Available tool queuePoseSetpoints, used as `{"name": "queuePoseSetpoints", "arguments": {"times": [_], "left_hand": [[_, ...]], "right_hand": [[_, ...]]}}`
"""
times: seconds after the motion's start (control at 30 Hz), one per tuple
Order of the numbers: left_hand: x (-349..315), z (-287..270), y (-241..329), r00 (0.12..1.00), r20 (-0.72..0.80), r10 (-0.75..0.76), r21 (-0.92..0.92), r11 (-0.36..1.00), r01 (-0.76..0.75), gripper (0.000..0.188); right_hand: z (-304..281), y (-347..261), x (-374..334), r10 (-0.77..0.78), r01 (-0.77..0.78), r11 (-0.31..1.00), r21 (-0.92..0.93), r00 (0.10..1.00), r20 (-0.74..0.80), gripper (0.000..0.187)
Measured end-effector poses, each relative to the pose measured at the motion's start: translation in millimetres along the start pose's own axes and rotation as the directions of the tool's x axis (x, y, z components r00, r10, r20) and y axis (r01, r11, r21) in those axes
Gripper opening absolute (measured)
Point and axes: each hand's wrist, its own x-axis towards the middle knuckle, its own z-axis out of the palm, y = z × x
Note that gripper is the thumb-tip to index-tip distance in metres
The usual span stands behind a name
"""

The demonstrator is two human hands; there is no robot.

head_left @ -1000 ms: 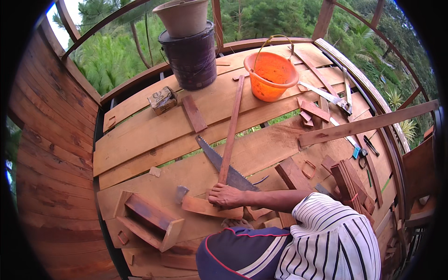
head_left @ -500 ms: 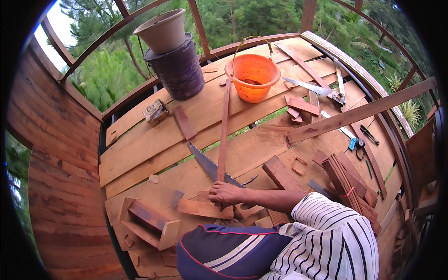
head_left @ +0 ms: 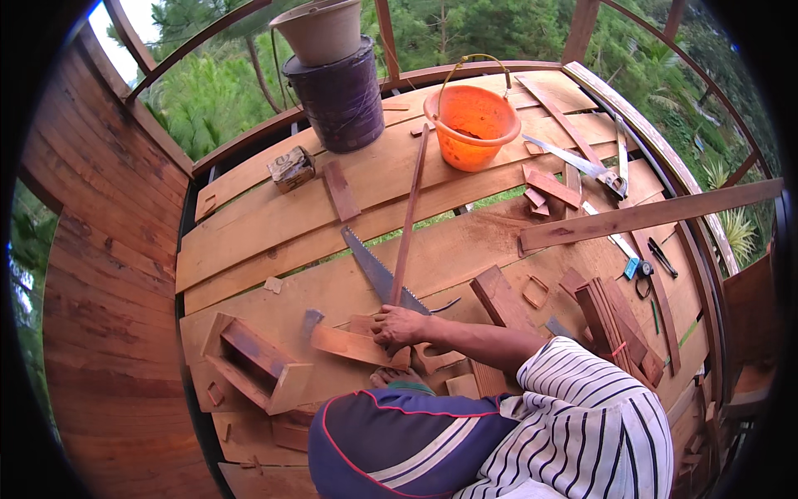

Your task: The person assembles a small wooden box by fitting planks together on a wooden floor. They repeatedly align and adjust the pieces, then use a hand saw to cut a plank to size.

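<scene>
We record one hand in view, reaching from the striped sleeve on the right side of the frame across the body; from this angle we cannot say with certainty whether it is the left or the right. It lies palm down, fingers curled loosely, pressing on the inner end of a short wooden offcut that rests flat on the plank platform. The fingers are neither fully spread nor wrapped around the piece; the contact is from above, so we read it as a hold-down rather than an enclosing grip (the underside of the fingers is hidden). The other hand does not show. Just beyond the knuckles lie the blade of a handsaw, flat on the boards, and the near end of a long thin batten, which runs away from the hand toward an orange bucket; whether the hand touches either, we cannot tell. A bare foot shows just below the offcut, beside a dark knee in blue cloth. To the left of the offcut stands a small open wooden box frame, apart from the hand. A dark drum with a pale pot on it stands at the far edge.
</scene>
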Motion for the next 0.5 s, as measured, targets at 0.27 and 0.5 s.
{"name": "queuePoseSetpoints", "arguments": {"times": [0.27, 0.5], "left_hand": [[-24.2, 4.8, -11.3, 0.994, -0.101, 0.038, 0.025, 0.999, -0.035, 0.069], [-46.2, 40.7, -14.6, 0.987, -0.158, -0.028, -0.136, 0.991, 0.006, 0.068]], "right_hand": [[14.6, -17.8, 22.6, 0.051, -0.054, 0.998, 0.03, 0.995, 0.09, 0.028], [-11.4, -108.1, 79.3, -0.221, 0.176, 0.944, 0.28, 0.965, 0.138, 0.035]]}}
